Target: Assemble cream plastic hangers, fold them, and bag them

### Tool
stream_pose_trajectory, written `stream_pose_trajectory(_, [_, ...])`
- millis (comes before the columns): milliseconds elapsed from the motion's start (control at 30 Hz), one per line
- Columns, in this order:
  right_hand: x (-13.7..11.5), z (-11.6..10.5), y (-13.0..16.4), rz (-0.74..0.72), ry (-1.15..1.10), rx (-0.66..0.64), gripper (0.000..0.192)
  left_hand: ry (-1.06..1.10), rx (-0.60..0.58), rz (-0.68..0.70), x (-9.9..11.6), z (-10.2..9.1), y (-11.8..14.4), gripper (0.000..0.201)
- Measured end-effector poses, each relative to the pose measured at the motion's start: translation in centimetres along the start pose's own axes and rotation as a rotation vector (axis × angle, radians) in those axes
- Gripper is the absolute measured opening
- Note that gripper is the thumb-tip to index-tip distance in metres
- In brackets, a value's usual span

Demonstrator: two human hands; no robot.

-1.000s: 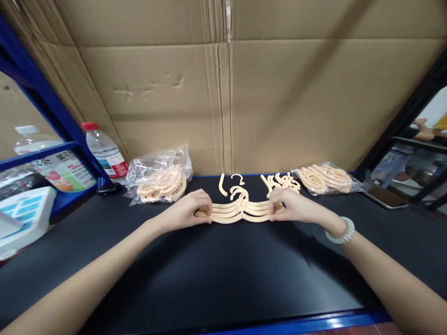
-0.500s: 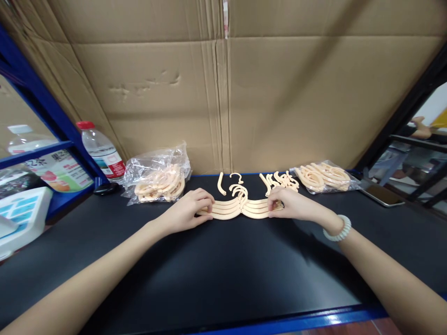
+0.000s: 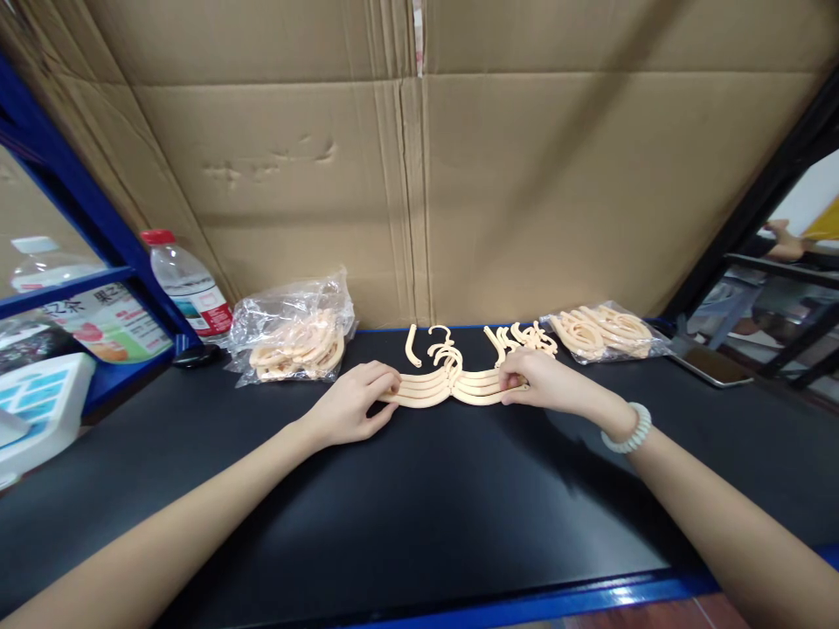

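A small stack of cream plastic hangers (image 3: 452,386) lies flat on the black table (image 3: 419,507), hooks pointing away. The left hand (image 3: 350,406) pinches the stack's left end with curled fingers; the right hand (image 3: 534,382) grips the right end likewise. The stack looks evened up but unbagged. Loose hooks (image 3: 524,336) lie just behind, between a bag of hangers on the left (image 3: 294,336) and another bag on the right (image 3: 606,332).

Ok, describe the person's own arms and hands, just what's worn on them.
Both forearms are bare, with no sleeves in view. The left hand wears no glove, ring or band. The right hand is also ungloved; a pale, ribbed coil bracelet circles its wrist.
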State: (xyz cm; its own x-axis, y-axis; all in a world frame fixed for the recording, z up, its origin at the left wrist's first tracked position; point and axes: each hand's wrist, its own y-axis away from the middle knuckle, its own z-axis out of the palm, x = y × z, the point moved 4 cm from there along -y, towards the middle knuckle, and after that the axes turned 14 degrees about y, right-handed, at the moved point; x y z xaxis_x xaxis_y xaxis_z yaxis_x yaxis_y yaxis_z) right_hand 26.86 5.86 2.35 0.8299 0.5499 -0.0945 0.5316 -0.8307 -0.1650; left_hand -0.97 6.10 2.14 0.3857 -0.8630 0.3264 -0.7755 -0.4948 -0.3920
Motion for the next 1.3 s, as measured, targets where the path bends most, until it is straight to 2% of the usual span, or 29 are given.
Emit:
stream_pose_trajectory(333, [0.4, -0.7, 0.3, 0.054, -0.001, -0.024, 0.008, 0.016, -0.001, -0.004, -0.1, 0.3, -0.1, 0.014])
stream_pose_trajectory(533, [1.6, -1.3, 1.0, 0.164, -0.034, -0.155, 0.043, 0.011, -0.031, 0.017, -0.3, 0.5, 0.0, 0.019])
stream_pose_trajectory(633, [1.9, -1.3, 1.1, 0.184, -0.03, -0.18, 0.051, 0.012, -0.04, 0.017, -0.4, 0.5, 0.0, 0.022])
stream_pose_trajectory(967, [3.2, -0.4, 0.9, 0.193, -0.057, -0.195, 0.043, 0.027, -0.042, 0.004, -0.2, 0.5, 0.0, 0.017])
stream_pose_trajectory(1300, [3.5, 0.0, 0.9, 0.185, -0.088, -0.184, 0.043, 0.042, -0.041, -0.012, -0.3, 0.5, -0.1, 0.015])
